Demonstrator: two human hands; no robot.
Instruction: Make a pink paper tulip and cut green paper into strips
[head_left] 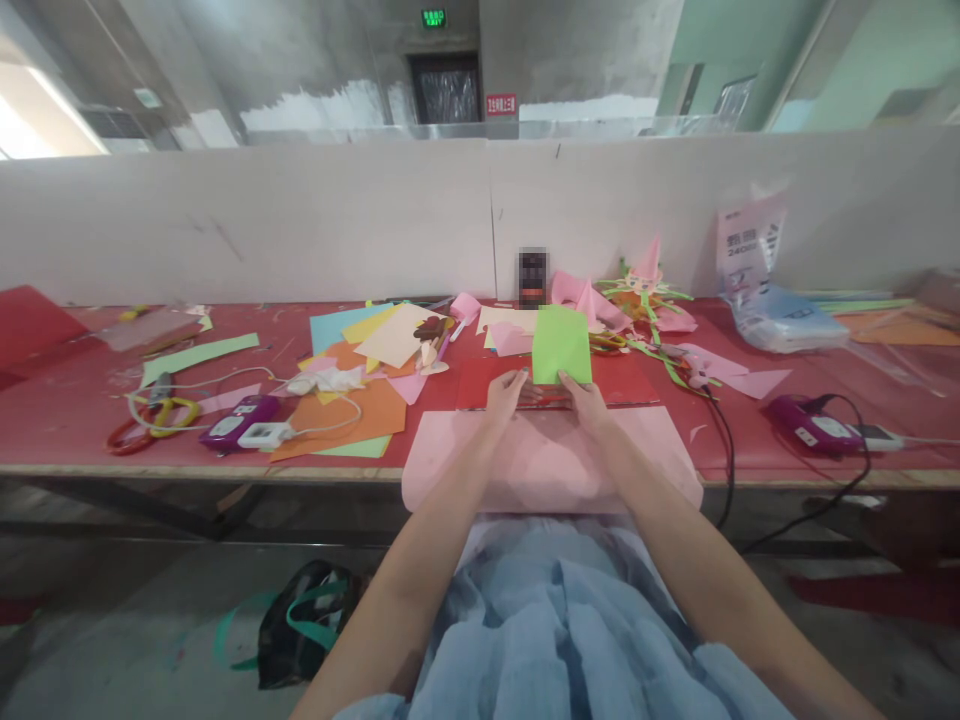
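From the head camera, looking down over the person's lap, both bare arms stretch forward to the red tabletop [67, 405]. The left hand [505, 393] and the right hand [586, 402] sit close together, and each grips a lower corner of a green sheet [561, 342] with its fingertips. The green sheet sits just beyond the hands, above a red sheet [631, 382]. Nearer the person, a large pink sheet [540, 470] droops over the tabletop's front edge.

Left of the hands lie an orange sheet [371, 408], a pale yellow sheet [394, 335] and a purple device [231, 423] with white cords around it. To the right are paper scraps in pink and green [645, 290], a black cable [724, 440], a second purple device [814, 425] and a plastic packet [780, 318]. A dark bag [300, 625] sits on the floor.
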